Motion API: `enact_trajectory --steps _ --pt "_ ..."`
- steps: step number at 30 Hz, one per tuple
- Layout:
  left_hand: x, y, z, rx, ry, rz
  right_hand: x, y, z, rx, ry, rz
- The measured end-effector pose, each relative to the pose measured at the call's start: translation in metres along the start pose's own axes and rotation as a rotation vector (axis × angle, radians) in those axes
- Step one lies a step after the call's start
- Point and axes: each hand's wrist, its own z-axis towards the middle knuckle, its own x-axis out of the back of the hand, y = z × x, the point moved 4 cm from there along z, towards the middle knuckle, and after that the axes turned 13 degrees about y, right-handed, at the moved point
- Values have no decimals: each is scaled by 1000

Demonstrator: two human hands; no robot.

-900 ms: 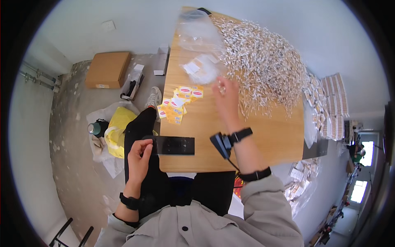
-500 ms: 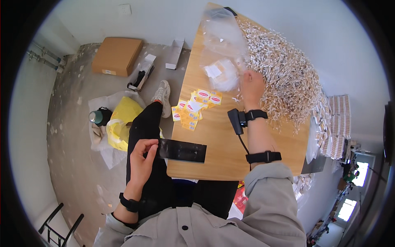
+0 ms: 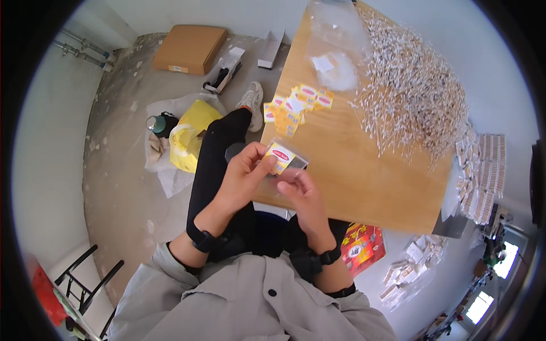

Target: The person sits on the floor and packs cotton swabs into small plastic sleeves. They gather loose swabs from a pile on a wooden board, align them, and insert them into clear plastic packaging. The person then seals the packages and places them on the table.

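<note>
My left hand (image 3: pixel 243 177) pinches a small yellow and white printed card (image 3: pixel 278 157) between thumb and fingers, over the near-left part of the table. A small clear plastic bag (image 3: pixel 301 161) lies against the card, with something dark behind it. Close by on the right, my right hand (image 3: pixel 305 196) has its bent fingers at the lower edge of the bag; motion blurs them, so their grip is unclear. Farther up the table are a loose pile of similar cards (image 3: pixel 291 116), a heap of clear plastic bags (image 3: pixel 339 73) and a large mound of cotton swabs (image 3: pixel 418 91).
The wooden table (image 3: pixel 387 190) has a larger clear bag (image 3: pixel 340 25) at its far end. Bundled swab packs (image 3: pixel 483 170) stand beyond its right side. On the floor at left are a cardboard box (image 3: pixel 190 48), a yellow bag (image 3: pixel 190 139) and a green bottle (image 3: pixel 156 124).
My right hand has come back from the bags and swabs to meet my left hand. A card and a clear bag are now at my hands; the black strip is mostly hidden. The view has shifted.
</note>
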Motion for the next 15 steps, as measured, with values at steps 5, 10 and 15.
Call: enact_trajectory --steps 5,10,15 --pt "19 12 -24 22 -136 438 30 -16 -1 207 -26 -443" --pt "17 21 -36 -51 -232 732 22 -16 -11 233 -139 -541" --pt "21 13 -39 -237 -68 728 19 -6 -14 249 -44 -548"
